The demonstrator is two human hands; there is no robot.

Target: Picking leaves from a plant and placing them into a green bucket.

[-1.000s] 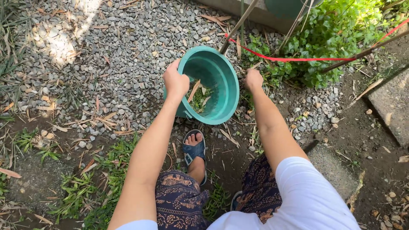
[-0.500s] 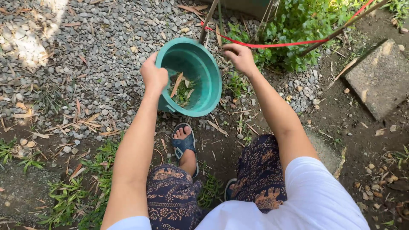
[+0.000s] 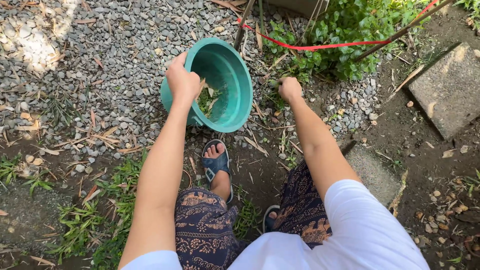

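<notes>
Both fingers [image 3: 186, 75] closed: basin [image 3: 235, 100], weeds [image 3: 278, 100].

Bright daylight, mostly open shade, with a glaring sun patch on the gravel [image 3: 30, 45] upper left; focus sharp.

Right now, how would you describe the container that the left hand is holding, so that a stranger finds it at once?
Start at the grey gravel bed, then go to its edge, just ahead of the blue sandal. There the left hand grips the rim of a teal plastic bucket, tilted, with leaves inside. It is the only round, smooth, teal thing among stones and plants.
</notes>
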